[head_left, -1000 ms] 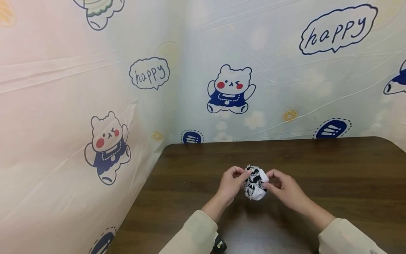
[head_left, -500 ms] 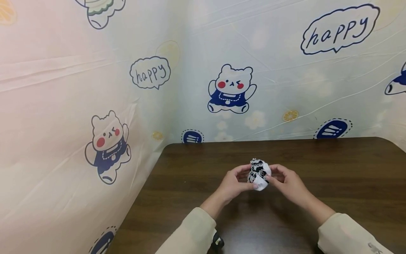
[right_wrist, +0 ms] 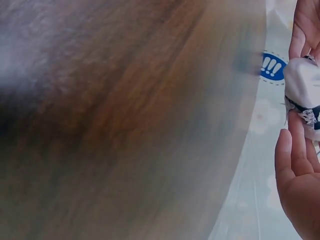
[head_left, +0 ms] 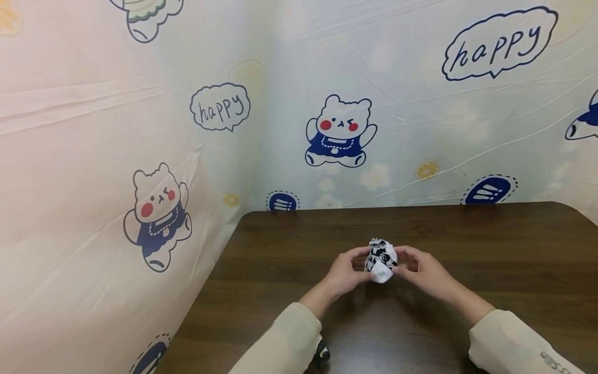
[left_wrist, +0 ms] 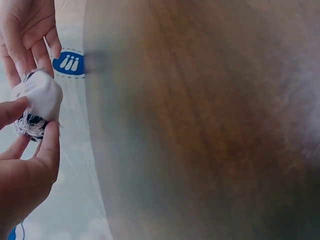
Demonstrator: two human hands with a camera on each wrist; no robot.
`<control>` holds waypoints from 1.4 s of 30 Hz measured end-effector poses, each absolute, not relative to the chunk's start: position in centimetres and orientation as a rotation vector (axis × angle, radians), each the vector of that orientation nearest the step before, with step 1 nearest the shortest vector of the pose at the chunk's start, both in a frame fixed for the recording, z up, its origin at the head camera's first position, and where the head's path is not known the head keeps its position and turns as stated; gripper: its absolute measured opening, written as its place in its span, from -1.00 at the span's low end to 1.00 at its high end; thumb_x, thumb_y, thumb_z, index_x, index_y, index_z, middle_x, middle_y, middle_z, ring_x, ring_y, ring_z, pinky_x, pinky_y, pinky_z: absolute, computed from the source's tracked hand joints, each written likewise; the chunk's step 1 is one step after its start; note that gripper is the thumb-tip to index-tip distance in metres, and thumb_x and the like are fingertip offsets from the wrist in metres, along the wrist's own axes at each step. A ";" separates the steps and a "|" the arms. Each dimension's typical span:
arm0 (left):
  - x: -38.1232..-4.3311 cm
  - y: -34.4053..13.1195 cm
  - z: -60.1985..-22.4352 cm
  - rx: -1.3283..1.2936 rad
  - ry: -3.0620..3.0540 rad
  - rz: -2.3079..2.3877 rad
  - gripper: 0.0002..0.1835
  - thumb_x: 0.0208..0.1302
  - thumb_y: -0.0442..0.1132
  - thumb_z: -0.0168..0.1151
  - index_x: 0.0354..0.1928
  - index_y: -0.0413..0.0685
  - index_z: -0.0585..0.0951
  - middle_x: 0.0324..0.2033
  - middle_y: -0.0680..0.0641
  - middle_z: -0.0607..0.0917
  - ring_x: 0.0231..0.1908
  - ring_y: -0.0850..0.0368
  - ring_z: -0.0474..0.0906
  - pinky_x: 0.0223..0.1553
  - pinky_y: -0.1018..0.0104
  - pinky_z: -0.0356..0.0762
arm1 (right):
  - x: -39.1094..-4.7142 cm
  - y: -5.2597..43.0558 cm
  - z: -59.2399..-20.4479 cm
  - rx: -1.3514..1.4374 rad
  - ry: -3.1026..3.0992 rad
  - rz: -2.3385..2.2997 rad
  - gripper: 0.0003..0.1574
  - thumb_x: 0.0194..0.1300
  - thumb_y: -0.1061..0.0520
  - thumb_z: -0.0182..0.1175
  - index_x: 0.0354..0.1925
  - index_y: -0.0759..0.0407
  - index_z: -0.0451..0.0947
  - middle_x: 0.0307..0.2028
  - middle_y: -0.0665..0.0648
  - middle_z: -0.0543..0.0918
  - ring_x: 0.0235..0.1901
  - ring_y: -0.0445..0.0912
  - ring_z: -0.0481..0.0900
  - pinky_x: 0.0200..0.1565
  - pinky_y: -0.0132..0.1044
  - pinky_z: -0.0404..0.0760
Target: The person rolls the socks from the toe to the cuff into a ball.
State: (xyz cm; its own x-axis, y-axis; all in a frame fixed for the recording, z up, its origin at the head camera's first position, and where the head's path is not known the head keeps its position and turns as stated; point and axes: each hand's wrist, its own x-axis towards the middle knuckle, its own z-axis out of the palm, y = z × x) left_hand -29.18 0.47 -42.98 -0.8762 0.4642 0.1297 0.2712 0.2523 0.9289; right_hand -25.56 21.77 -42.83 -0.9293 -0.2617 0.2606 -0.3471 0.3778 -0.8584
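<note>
A balled-up sock (head_left: 382, 261), white and black with frayed loose threads, is held up above the brown table (head_left: 289, 244). From its left side my left hand (head_left: 343, 272) pinches it between thumb and fingers; the left wrist view shows that hand (left_wrist: 30, 165) around the lower part of the sock (left_wrist: 45, 95). My right hand (head_left: 427, 270) touches the sock's right side. In the right wrist view, this hand (right_wrist: 302, 175) has its fingers against the sock (right_wrist: 302, 82), while its thumb stands apart.
Behind the table hangs a pale printed curtain (head_left: 397, 130) with bears and "happy" bubbles, which also runs along the left side. Below the left sleeve (head_left: 285, 337) shows a small black item (head_left: 322, 350), partly hidden.
The sock went slightly away from me and up, then came back down a little, turning so more white shows in front. My left thumb shifted from its upper to its lower side.
</note>
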 end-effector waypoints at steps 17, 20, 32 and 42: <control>-28.8 0.8 -45.3 0.557 2.238 1.726 -0.44 -0.01 -0.59 0.33 0.13 -0.35 0.49 0.03 -0.16 0.59 -0.11 0.08 0.59 -0.20 0.39 0.52 | -25.7 22.0 -44.7 0.602 -2.692 1.608 -0.50 0.24 0.22 0.26 0.08 0.43 0.40 -0.08 0.32 0.60 -0.14 0.09 0.60 -0.24 -0.28 0.55; -28.8 0.9 -45.6 0.556 2.234 1.723 -0.44 -0.01 -0.60 0.32 0.12 -0.36 0.49 0.00 -0.16 0.61 -0.13 0.10 0.59 -0.19 0.39 0.51 | -25.6 22.1 -44.7 0.628 -2.700 1.627 -0.49 0.24 0.22 0.25 0.09 0.45 0.39 -0.09 0.32 0.60 -0.16 0.06 0.60 -0.28 -0.30 0.54; -28.4 1.1 -45.9 0.530 2.252 1.696 -0.44 -0.02 -0.60 0.32 0.12 -0.36 0.49 0.00 -0.14 0.60 -0.13 0.09 0.59 -0.19 0.36 0.53 | -25.6 22.2 -45.1 0.618 -2.735 1.643 -0.47 0.23 0.21 0.27 0.08 0.45 0.38 -0.10 0.33 0.61 -0.23 0.02 0.57 -0.39 -0.30 0.53; -28.6 1.1 -45.9 0.506 2.247 1.706 -0.47 0.00 -0.58 0.33 0.10 -0.35 0.51 0.00 -0.15 0.61 -0.13 0.08 0.60 -0.19 0.36 0.54 | -25.6 22.2 -45.2 0.587 -2.754 1.595 -0.48 0.22 0.19 0.28 0.07 0.42 0.40 -0.12 0.31 0.61 -0.23 0.01 0.57 -0.39 -0.29 0.52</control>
